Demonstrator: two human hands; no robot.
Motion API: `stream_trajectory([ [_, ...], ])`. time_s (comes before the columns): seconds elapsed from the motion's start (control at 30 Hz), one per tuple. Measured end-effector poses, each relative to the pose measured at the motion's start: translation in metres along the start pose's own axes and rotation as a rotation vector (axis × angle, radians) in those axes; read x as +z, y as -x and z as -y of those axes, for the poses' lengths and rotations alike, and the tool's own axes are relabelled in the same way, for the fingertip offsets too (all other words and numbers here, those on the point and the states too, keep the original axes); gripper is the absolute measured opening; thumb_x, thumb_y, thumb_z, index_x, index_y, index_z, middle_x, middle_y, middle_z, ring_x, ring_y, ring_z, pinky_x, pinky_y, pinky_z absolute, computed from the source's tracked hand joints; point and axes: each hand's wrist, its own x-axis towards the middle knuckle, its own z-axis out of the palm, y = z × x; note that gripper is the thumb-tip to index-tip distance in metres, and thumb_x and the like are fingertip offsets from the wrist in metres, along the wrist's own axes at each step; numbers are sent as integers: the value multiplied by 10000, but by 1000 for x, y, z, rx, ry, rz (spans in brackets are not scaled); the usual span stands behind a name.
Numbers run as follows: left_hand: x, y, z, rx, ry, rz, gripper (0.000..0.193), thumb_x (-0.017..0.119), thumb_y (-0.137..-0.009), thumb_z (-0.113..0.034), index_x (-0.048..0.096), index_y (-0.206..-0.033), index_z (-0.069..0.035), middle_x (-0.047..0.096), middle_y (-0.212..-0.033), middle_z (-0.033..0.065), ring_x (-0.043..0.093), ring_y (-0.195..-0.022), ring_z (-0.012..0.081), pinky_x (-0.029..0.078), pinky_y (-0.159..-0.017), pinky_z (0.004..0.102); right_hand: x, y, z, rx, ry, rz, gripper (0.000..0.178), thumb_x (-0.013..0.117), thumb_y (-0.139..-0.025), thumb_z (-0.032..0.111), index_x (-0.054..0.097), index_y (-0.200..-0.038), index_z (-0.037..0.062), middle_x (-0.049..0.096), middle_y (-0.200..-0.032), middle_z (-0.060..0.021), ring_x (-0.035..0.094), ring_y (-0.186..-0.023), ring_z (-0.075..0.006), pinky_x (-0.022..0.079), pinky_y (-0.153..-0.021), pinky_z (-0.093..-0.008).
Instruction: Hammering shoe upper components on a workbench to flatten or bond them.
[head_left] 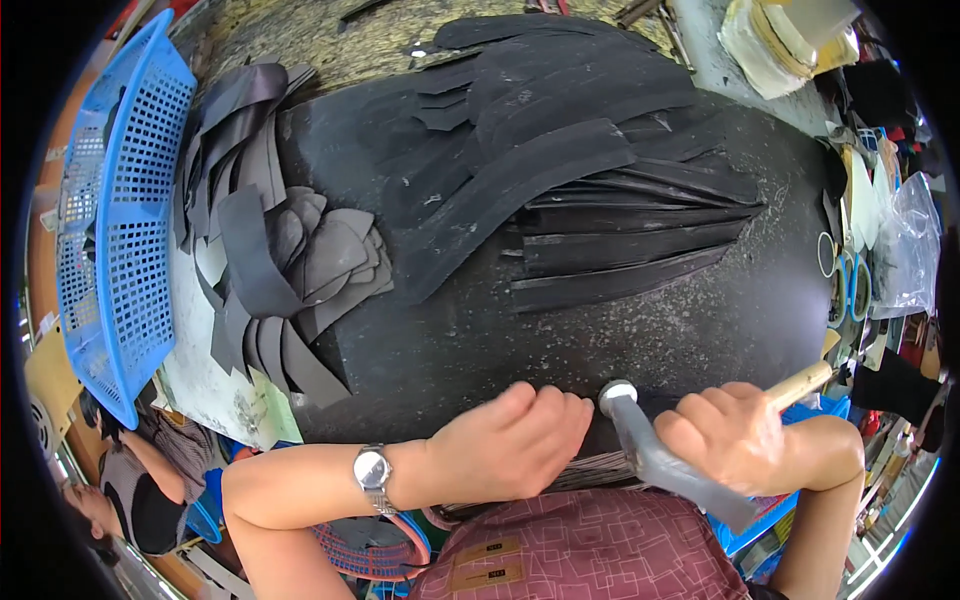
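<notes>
A black board [400,390] bears dark pieces [560,180] across its far half, with a blue basket [149,195] to the left, while at its near edge a hammer [662,462] is gripped in the right hand [735,438], just beside the curled left hand [508,440], whose hold I cannot tell.

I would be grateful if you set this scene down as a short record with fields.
Left hand: fingers curled, near the front edge; whether it holds anything is hidden
Right hand: gripping a hammer with a wooden handle
Hammer's round end: just right of the left hand
Left wrist: metal-band wristwatch
Work surface: black tabletop, strewn with pale specks
Far middle: dark flat cut pieces, black strips fanned nearby
Left: blue perforated basket
Right: clear plastic bag
</notes>
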Motion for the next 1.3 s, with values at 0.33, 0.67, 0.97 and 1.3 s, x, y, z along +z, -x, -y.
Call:
stream_trajectory([
  [0.33,-15,28,2,-153,66,-12,315,570,-711,-159,661,-983,-28,589,-952,56,521,-811,177,396,-689,290,-2,-24,7,-43,24,67,254,585,-631,193,519,-839,62,409,-619,3,495,-482,-123,385,-403,-272],
  [0.67,-15,51,-12,-112,-260,-16,328,565,-710,-179,626,-965,18,580,-947,76,519,-858,204,402,-731,313,-3,-55,14,-157,-13,51,248,591,-609,198,491,-792,64,391,-610,8,472,-470,-115,362,-392,-258],
  [0.97,-16,69,-19,-360,-74,-164,279,574,-711,-165,635,-921,7,577,-883,71,529,-831,194,398,-737,317,2,-71,26,-198,52,103,254,599,-625,212,516,-816,67,405,-606,5,487,-473,-121,373,-396,-260],
  [1.3,0,76,-39,-668,-120,-353,270,618,-705,-163,666,-954,-69,567,-887,10,514,-833,165,385,-764,340,2,-86,36,-149,-51,126,259,600,-640,203,513,-831,52,405,-621,-8,478,-464,-125,361,-394,-268],
])
